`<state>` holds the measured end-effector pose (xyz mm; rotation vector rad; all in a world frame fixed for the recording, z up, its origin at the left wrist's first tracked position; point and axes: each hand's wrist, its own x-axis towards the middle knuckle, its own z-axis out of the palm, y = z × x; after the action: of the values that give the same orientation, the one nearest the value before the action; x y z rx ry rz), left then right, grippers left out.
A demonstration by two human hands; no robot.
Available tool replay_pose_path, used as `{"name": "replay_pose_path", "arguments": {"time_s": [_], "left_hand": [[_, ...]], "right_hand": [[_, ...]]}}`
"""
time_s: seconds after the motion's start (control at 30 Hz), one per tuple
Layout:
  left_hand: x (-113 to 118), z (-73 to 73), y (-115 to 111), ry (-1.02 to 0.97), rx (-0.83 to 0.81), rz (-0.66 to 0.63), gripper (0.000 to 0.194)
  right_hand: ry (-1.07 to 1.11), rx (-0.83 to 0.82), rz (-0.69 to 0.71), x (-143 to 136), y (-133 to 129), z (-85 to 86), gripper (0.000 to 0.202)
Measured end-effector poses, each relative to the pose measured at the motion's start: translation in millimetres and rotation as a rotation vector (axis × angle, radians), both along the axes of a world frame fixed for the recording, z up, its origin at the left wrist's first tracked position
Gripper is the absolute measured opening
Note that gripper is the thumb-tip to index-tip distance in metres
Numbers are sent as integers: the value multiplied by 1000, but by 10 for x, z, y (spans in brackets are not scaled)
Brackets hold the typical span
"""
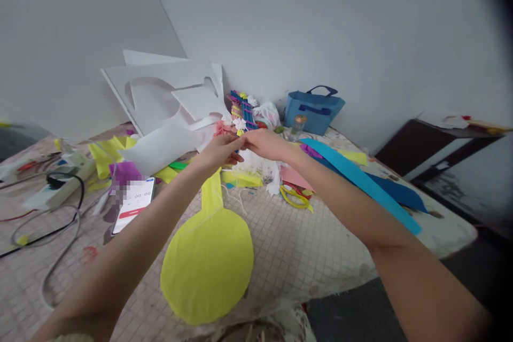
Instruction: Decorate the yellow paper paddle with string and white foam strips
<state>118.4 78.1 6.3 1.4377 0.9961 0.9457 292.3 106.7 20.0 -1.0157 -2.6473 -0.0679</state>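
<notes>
One power strip, far left, on the tablecloth. Loose cables loop toward the left forearm, too tangled to count; a wide elbow swing could snag them. One phone, screen up, partly behind that forearm; the same swing could shove it.

One yellow cutout, round with a single neck, lies flat between the forearms, neck pointing away, ending near the left hand. Its near rim sits close to the table edge, so a brushing arm might drag or crease it.

Two bare hands, left and right, fingertips brought together past the neck, fingers bent as if pinching. Cannot tell what, if anything, is between them; something thin could tear from an uneven pull.

One white stringy heap under the right hand; strands could catch on fingers. One glass jar and one blue bag behind, clear of the arms.

Two long strips, light blue and dark blue, overlap beside the right forearm; an outward elbow could push both askew.
</notes>
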Motion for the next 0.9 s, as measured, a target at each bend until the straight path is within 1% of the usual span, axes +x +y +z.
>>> {"name": "replay_pose_path", "arguments": {"time_s": [0.07, 0.13, 0.2, 0.23, 0.3, 0.47, 0.53, 0.6, 0.63, 0.7, 0.77, 0.8, 0.83, 0.9], "left_hand": [[24, -82, 30, -100, -100, -48, 31], [4, -138, 37, -105, -167, -91, 29], [-48, -130, 23, -83, -174, -100, 25], [-84, -94, 7, -90, -152, -92, 22], [-178, 34, -43, -169, -77, -67, 19], [-456, 470, -261, -417, 144, -33, 9], [-530, 591, -365, -452, 228, -24, 10], [-577, 652, -462, -467, 275, -8, 13], [-598, 660, -505, -470, 284, 0, 15], [-662, 630, -576, -477, 288, 22, 17], [-771, 546, -622, -436, 289, 37, 15], [-840, 488, -635, -364, 279, 32, 14], [-912, 422, -642, -246, 263, 11, 14], [-1034, 280, -638, 135, 230, -47, 16]], "right_hand": [[6, -30, -8, 33, -8, -37, 22], [23, -32, 21, 73, 2, -60, 23], [52, -23, 67, 116, 37, -85, 23], [74, -30, 84, 140, 63, -104, 24], [134, -85, 84, 197, 125, -163, 23], [273, -295, -22, 379, 268, -400, 26], [310, -303, -32, 433, 311, -468, 27], [316, -224, -14, 460, 343, -483, 25], [314, -174, -2, 465, 353, -470, 24], [323, -112, 22, 459, 344, -416, 22], [373, -121, 26, 434, 283, -355, 22], [400, -136, 29, 412, 229, -335, 22], [416, -151, 37, 384, 161, -328, 21], [402, -181, 52, 310, 0, -361, 19]]}}
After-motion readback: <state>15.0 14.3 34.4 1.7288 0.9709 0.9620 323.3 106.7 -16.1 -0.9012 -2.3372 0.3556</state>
